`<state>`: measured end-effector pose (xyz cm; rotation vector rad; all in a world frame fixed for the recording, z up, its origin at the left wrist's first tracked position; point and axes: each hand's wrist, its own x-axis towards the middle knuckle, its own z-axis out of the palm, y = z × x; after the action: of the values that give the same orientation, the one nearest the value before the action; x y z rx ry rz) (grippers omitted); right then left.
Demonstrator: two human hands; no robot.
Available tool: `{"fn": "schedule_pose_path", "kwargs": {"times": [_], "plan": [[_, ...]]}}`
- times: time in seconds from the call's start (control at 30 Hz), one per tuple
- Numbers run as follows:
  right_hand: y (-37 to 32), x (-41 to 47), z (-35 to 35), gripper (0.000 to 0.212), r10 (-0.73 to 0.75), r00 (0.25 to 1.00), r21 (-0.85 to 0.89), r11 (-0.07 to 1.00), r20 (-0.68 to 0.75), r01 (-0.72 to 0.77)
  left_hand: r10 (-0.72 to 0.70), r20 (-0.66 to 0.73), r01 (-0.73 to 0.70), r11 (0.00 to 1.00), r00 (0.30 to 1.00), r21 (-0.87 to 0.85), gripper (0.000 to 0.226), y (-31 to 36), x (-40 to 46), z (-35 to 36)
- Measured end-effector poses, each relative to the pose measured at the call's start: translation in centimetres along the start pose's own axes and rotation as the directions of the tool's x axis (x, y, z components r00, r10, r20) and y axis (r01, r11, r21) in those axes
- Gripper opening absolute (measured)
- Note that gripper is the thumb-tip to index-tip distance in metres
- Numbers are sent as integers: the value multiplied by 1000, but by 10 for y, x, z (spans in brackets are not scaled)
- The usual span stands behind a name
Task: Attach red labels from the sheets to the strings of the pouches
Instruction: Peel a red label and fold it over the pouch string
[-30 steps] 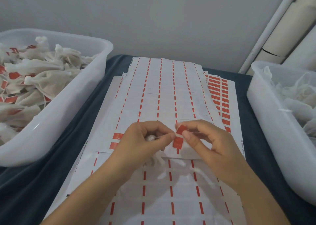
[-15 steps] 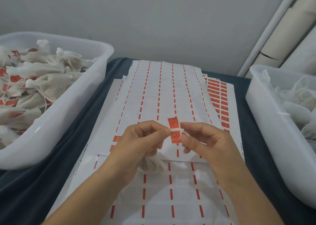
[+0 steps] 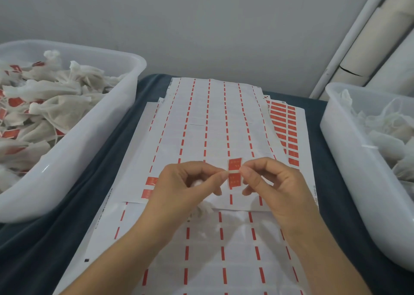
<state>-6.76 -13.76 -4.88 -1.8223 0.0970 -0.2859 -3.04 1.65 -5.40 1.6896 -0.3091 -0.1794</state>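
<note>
Over the last second the label went from skewed and half folded to flat and upright, both red halves facing the camera, and it rose a little toward 12 o'clock off the sheets. Left hand pinched it at its 9 o'clock edge between thumb and forefinger, other fingers curled in; right hand pinched the 3 o'clock edge the same way. Both grips met at the pale band across the label's middle, which is probably where the string ran, though the string itself was too thin to make out. The pouch hung under the left palm at about 6 o'clock of the label, mostly hidden; whether the left hand also gripped it, can't tell. Read: the label was off the backing and opened out, string likely lined up on the fold line, so the next step was probably folding the two halves shut over it. Fold not done yet. Risk was the adhesive faces catching crooked or missing the string. Left bin at 9 o'clock held pouches with red tags showing, so finished ones likely went there; right bin at 3 o'clock held pouches with no red visible, likely untagged stock. Top sheets were mostly stripped, with a few red labels left at the left edge and a fuller sheet showing at 2 o'clock.
</note>
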Motion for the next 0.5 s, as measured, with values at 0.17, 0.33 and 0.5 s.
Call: {"fn": "schedule_pose_path", "kwargs": {"times": [0.17,0.33,0.5], "plan": [[1,0,-4,18,61,998,8,998,-23,-61,515,-10,-426,719,857,549,34,-9,-1,3],[-2,-1,-2,10,7,1000,-70,998,15,-6,726,148,-598,413,672,687,43,-17,-3,4],[0,-1,-3,5,-114,993,-188,975,22,117,679,40,-577,590,733,565,35,-17,-2,4]]}}
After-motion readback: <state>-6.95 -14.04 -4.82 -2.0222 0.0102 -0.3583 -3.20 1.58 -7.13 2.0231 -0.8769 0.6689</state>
